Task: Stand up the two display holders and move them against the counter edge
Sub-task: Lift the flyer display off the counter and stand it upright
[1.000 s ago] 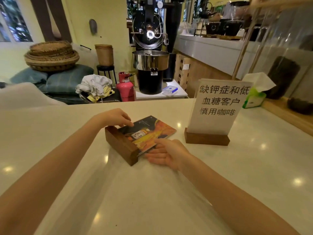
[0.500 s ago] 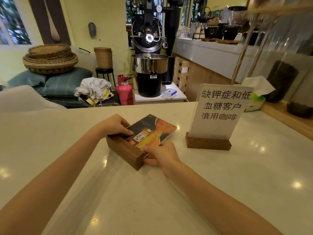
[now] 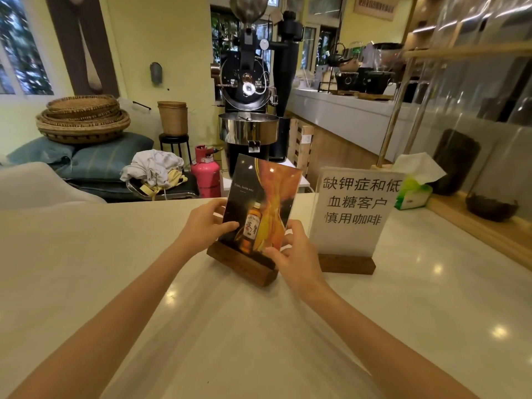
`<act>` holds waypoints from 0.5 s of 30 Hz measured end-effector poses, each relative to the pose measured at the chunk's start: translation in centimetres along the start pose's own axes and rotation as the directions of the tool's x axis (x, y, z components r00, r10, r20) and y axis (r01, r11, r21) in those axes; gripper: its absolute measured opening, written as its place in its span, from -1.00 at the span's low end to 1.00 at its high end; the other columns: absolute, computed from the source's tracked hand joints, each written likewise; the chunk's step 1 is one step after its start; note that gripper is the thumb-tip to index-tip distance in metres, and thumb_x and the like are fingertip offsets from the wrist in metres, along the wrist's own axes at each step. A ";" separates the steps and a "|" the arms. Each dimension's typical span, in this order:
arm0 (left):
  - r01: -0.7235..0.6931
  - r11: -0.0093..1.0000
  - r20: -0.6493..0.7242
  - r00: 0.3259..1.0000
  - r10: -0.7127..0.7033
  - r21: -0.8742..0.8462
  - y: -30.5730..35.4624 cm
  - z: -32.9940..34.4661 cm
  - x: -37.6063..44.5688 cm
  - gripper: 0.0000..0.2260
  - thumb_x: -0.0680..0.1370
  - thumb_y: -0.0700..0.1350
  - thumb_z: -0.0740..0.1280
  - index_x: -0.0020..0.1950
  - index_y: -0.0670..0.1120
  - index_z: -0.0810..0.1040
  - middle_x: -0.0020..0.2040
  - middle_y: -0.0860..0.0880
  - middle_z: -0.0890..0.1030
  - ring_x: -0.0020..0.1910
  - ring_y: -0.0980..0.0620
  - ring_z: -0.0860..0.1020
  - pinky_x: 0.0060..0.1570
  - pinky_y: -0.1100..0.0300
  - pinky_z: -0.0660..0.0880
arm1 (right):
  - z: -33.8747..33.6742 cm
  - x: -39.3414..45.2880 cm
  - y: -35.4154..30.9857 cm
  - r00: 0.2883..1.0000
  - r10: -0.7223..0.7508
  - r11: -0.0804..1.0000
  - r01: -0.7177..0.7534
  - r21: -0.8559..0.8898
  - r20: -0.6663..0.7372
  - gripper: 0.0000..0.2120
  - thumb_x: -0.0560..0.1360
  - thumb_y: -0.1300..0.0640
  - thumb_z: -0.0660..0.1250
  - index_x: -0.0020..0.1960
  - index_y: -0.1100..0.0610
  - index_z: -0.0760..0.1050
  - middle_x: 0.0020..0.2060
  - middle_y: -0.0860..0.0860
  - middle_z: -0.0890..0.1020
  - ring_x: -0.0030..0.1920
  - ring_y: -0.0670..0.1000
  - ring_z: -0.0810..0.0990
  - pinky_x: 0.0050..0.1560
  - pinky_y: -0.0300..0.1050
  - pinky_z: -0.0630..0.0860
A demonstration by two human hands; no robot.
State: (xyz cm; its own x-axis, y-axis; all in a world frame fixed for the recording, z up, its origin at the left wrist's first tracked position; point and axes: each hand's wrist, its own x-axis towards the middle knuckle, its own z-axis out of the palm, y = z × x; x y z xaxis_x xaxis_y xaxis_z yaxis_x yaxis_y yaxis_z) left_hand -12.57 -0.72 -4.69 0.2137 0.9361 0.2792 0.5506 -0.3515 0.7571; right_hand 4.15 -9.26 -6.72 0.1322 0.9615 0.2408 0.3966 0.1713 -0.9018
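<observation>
**Second holder upright, both hands steadying it**

With the picture holder standing on its wooden base, I have my left hand curled around the left edge of the clear panel, thumb across the front and fingers behind, and my right hand pinching the lower right edge in the same way. Neither hand is spread wide; both are half closed on the panel. I judge the two-sided grip is there because the tall, thin sheet would tip on such a narrow block, and holding it low near the base lets me slide the whole thing without it rocking.

The text sign holder stands by itself just to the right, on its own wooden block, close to my right hand but apart from it as far as I can tell.

I count two display holders, both upright, and two hands, both on the picture one. Each holder sits well in from the far counter edge, so I reckon the standing-up is done and the moving is not. A tissue pack sits behind the text sign, near the right rail.
</observation>
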 end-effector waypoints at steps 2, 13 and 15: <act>-0.015 1.000 -0.026 1.000 0.014 -0.022 0.3 0.9 -0.3 -0.58 0.44 -0.20 0.39 0.28 -0.11 0.40 0.02 -0.02 0.53 -0.13 0.04 0.55 -0.24 0.33 0.46 | -0.5 -0.2 0.4 1.000 -0.027 0.999 0.026 -0.018 -0.008 -0.69 0.46 0.20 0.34 0.10 0.01 0.29 0.12 0.06 0.59 0.05 -0.01 0.60 -0.07 -0.24 0.56; 0.028 0.994 -0.058 0.998 -0.034 -0.106 0.9 3.1 -0.9 -0.58 0.44 -0.20 0.38 0.26 -0.16 0.35 0.23 -0.18 0.51 0.21 -0.14 0.49 0.23 -0.11 0.44 | -1.7 -0.9 1.8 0.981 -0.182 0.944 0.156 -0.290 -0.067 -0.64 0.48 0.14 0.32 0.24 0.14 0.32 0.01 0.13 0.62 -0.07 0.05 0.62 -0.10 -0.18 0.56; 0.027 0.991 -0.069 0.997 -0.036 -0.129 0.8 3.3 -1.1 -0.58 0.43 -0.21 0.39 0.25 -0.17 0.35 0.24 -0.16 0.51 0.22 -0.13 0.48 0.23 -0.05 0.44 | -1.8 -1.0 2.0 0.979 -0.197 0.934 0.169 -0.316 -0.060 -0.62 0.49 0.12 0.31 0.25 0.15 0.31 0.03 0.13 0.62 -0.04 0.06 0.63 -0.08 -0.20 0.56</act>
State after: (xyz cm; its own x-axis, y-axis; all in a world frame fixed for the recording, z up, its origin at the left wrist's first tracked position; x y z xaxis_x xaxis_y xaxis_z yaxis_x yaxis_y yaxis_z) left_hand -9.69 -2.10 -6.31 0.1372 0.9465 0.2922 0.4476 -0.3224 0.8341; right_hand 6.42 -10.29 -8.11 0.1060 0.8941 0.4350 0.6799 0.2540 -0.6879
